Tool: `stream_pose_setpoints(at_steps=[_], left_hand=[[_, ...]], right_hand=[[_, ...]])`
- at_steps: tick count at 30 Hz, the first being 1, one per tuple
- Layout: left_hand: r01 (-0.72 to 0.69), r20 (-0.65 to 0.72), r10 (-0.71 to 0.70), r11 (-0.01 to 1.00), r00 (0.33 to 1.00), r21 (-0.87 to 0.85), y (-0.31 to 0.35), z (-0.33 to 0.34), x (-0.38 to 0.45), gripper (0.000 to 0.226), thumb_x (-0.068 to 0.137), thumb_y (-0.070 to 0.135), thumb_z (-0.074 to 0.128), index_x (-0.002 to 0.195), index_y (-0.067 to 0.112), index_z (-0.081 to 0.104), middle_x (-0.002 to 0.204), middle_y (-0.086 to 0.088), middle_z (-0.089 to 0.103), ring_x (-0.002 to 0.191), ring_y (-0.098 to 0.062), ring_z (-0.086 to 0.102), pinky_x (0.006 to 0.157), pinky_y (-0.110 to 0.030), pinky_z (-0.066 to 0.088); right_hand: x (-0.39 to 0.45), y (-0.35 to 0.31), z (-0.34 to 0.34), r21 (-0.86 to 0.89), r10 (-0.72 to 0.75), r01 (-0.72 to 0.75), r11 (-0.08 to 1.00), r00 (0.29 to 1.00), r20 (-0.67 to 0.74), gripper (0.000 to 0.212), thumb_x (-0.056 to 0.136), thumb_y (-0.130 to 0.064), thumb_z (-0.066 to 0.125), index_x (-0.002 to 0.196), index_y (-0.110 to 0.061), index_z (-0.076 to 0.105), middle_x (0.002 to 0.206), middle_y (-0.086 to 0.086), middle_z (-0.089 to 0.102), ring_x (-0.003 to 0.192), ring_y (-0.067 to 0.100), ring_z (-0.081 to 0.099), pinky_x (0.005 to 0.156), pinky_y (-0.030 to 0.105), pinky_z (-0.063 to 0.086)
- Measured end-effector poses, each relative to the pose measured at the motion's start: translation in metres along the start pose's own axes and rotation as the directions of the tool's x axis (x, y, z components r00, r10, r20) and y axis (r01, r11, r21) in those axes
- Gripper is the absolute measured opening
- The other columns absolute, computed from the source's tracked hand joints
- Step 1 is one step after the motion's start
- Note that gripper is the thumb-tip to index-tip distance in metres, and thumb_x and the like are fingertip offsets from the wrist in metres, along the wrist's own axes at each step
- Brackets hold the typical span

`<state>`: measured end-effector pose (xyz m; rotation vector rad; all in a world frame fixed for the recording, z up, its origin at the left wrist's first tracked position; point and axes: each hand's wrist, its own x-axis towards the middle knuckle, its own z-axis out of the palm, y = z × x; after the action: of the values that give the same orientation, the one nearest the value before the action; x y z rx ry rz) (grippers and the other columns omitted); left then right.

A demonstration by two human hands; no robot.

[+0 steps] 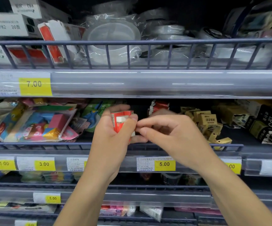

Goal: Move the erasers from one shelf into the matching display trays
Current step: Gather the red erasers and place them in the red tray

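While both hands meet at the middle shelf [148, 146], a red eraser box [121, 120] is held up in front of it.

Curled round the box, the left hand [111, 128] grips it, thumb across the front where white erasers show through the opening. Touching the box's right edge, the right hand [167, 132] has its fingers bent and its fingertips [140, 126] pinched together there; what they nip, if anything, is too blurred to tell. Right of the box, deeper on the shelf, stands a second red box [158, 106], and further right lie yellow boxes [208, 123]. Left of the box lie bright packets [39, 124]. Below it, on the shelf front, sits a 5.00 price tag [164, 164].
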<state>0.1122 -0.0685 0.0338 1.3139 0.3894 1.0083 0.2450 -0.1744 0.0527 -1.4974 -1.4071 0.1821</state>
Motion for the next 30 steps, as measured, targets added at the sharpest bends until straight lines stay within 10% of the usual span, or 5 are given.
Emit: stream_pose_setpoints(at_steps=[6, 18, 26, 30], left_hand=[[0.028, 0.005, -0.028, 0.999, 1.000, 0.032, 0.001, -0.008, 0.000, 0.018, 0.095, 0.007, 0.071, 0.107, 0.020, 0.067, 0.072, -0.008, 0.065, 0.057, -0.016, 0.051, 0.045, -0.023, 0.041], [0.077, 0.036, -0.078, 0.996, 0.996, 0.036, 0.001, -0.005, 0.002, 0.015, 0.094, 0.014, 0.074, 0.093, 0.029, 0.072, 0.069, -0.008, 0.063, 0.051, -0.016, 0.041, 0.042, -0.023, 0.034], [0.083, 0.043, -0.084, 0.996, 0.996, 0.032, 0.010, -0.002, 0.001, 0.008, 0.086, 0.035, 0.080, 0.082, 0.037, 0.073, 0.069, 0.002, 0.062, 0.063, -0.013, 0.053, 0.043, -0.019, 0.037], [0.080, 0.048, -0.080, 0.997, 0.996, 0.017, 0.011, 0.000, 0.000, 0.019, 0.071, 0.054, 0.085, 0.077, 0.040, 0.073, 0.065, 0.003, 0.060, 0.064, -0.021, 0.045, 0.045, -0.019, 0.037]], right_hand=[[0.017, 0.027, -0.038, -0.372, 0.192, -0.226, 0.900, 0.973, -0.127, 0.015, 0.090, -0.027, 0.071, 0.091, -0.042, 0.069, 0.084, -0.022, 0.063, 0.084, -0.003, 0.060, 0.066, 0.004, 0.040], [0.032, 0.034, -0.034, -0.717, 0.367, -0.205, 0.666, 0.927, 0.076, 0.043, 0.095, -0.049, 0.059, 0.134, -0.033, 0.056, 0.134, -0.004, 0.041, 0.123, 0.017, 0.044, 0.100, 0.028, 0.039], [0.036, 0.033, -0.033, -0.644, 0.316, -0.233, 0.728, 0.949, 0.014, 0.028, 0.090, -0.033, 0.068, 0.118, -0.033, 0.061, 0.111, -0.010, 0.057, 0.097, 0.013, 0.055, 0.081, 0.023, 0.042], [0.017, 0.019, -0.020, -0.242, 0.105, -0.130, 0.961, 0.988, -0.115, 0.024, 0.080, -0.043, 0.072, 0.103, -0.041, 0.064, 0.086, -0.017, 0.066, 0.077, 0.008, 0.063, 0.069, 0.024, 0.054]])
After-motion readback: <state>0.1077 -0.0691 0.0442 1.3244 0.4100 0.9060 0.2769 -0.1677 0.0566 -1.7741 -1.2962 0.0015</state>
